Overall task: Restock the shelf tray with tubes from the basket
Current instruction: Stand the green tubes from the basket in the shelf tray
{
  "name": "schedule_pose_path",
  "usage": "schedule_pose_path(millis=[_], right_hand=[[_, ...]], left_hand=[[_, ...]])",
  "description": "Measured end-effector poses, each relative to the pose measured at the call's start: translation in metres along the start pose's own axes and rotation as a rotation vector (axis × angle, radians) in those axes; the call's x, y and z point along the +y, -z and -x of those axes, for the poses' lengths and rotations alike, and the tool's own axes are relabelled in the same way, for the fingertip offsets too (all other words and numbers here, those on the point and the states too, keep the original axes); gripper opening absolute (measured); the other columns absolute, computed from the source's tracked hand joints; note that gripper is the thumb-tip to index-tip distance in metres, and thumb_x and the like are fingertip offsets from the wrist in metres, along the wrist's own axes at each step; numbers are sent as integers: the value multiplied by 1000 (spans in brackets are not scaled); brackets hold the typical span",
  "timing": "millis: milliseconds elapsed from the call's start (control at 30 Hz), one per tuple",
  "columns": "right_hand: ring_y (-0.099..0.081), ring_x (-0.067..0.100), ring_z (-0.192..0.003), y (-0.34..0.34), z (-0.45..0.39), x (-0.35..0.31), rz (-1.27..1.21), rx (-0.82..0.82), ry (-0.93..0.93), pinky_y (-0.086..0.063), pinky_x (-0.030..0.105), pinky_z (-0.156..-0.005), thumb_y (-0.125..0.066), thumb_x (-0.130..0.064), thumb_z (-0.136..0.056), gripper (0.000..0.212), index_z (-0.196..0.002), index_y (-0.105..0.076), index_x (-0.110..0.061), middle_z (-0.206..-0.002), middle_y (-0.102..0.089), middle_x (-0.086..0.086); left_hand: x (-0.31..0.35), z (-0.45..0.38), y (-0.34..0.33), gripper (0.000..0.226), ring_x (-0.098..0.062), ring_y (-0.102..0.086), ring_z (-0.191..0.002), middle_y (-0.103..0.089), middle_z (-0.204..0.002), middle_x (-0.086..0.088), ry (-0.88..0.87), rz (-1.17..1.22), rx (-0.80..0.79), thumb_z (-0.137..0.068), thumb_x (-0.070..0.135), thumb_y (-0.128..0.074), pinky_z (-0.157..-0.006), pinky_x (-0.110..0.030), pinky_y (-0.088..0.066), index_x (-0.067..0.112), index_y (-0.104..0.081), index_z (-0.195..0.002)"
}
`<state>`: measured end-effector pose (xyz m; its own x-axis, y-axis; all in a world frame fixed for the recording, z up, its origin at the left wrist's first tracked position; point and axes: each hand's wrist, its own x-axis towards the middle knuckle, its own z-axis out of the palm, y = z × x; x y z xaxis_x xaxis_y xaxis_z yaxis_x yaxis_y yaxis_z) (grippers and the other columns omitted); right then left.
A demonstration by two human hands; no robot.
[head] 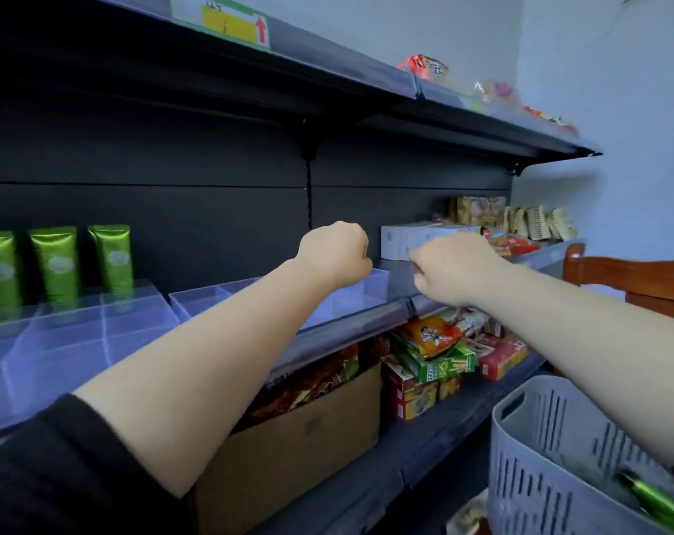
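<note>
Clear tray (366, 293): I am curling my left hand (337, 252) on its rim, right hand (453, 270) beside, apparently empty; tugging risks tipping the tubes (59, 260).

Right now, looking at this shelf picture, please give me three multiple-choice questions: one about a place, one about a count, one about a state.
1. Where is the grey slotted basket?
A. on the top shelf
B. at lower right, below the right arm
C. inside the cardboard box

2. How many green tubes stand upright at the left?
A. one
B. three
C. five

3. How is the left hand?
A. fingers curled, at the clear tray
B. flat on the box
C. out of view

Answers: 1 B, it sits at the lower right corner. 2 B, three stand in a row. 3 A, the fist is over the tray's far corner.
</note>
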<state>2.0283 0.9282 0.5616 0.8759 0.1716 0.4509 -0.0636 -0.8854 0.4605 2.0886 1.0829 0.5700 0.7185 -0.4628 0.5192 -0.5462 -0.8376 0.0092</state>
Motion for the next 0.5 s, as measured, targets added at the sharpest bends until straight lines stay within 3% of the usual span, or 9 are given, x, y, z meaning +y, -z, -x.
schedule_pose_path(millis=[133, 267, 400, 500], right_hand=[[-56, 27, -86, -29, 33, 26, 15, -90, -24, -38, 31, -62, -37, -27, -94, 15, -94, -48, -16, -103, -62, 5], [-60, 27, -95, -56, 64, 53, 33, -124, -69, -37, 31, -62, -38, -26, -94, 23, -105, -54, -14, -105, -62, 5], [-59, 27, -93, -80, 94, 80, 24, -203, -121, -38, 32, -62, -39, -25, -93, 14, -91, -50, -16, -101, -62, 5], [-59, 29, -94, -101, 115, 96, -2, -260, -173, -41, 34, -65, -38, -24, -93, 15, -93, -50, -15, -93, -57, 6]], left_hand=[[42, -7, -33, 18, -28, -54, -75, -64, -91, -7, -121, -42, -43, -84, 16, -48, -62, -27, -39, 10, -63, -91], [85, -14, -72, 22, -30, -61, -87, -64, -94, -6, -251, -55, -82, -86, 24, -49, -66, -30, -43, 12, -65, -94], [130, -17, -111, 17, -32, -62, -89, -64, -96, -8, -368, -42, -128, -86, 24, -49, -62, -31, -41, 12, -60, -87], [162, -18, -137, 19, -33, -61, -95, -64, -100, -10, -441, -22, -150, -88, 25, -47, -65, -32, -39, 11, -61, -89]])
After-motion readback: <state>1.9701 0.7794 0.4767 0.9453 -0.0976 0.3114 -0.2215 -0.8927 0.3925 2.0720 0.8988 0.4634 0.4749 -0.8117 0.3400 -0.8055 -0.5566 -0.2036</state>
